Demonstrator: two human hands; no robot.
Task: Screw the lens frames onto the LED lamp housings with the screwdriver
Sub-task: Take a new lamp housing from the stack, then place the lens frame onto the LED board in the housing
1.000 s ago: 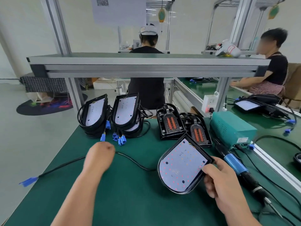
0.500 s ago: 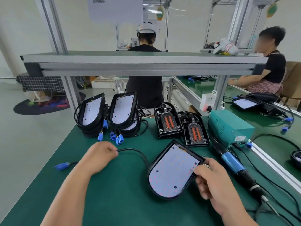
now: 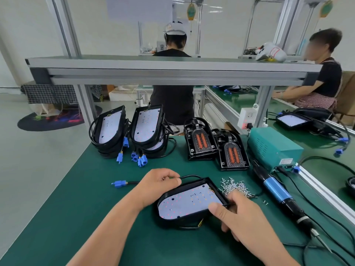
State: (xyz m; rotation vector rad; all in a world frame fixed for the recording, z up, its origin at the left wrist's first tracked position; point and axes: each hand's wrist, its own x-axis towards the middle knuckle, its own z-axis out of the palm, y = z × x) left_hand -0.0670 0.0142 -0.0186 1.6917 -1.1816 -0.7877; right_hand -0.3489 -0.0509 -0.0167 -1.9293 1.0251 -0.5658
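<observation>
Green matting covers the workbench (image 3: 73,212), with an aluminium shelf rail across the back and two people seated at benches beyond it.

Head view: the LED lamp housing (image 3: 189,203) lies face up on the mat between both hands, its white board dotted with small lights. The left hand (image 3: 159,184) sits at the housing's far left corner, fingers curled round the black cable (image 3: 190,176) that leaves it there. Further left of that grasp, the cable ends in a blue connector (image 3: 119,183) on the mat. The right hand (image 3: 243,215) clamps the housing's near right edge, thumb on top of the rim and fingers tucked beneath.

Just beyond the right hand's grasp lies a heap of small screws (image 3: 235,187). To the right of it the screwdriver (image 3: 277,191) lies untouched, blue-bodied, tip toward the person, beside a green power box (image 3: 272,148). Beyond the left hand stand two stacks of housings (image 3: 148,129). Two black parts with orange strips (image 3: 233,153) rest beyond the right.
</observation>
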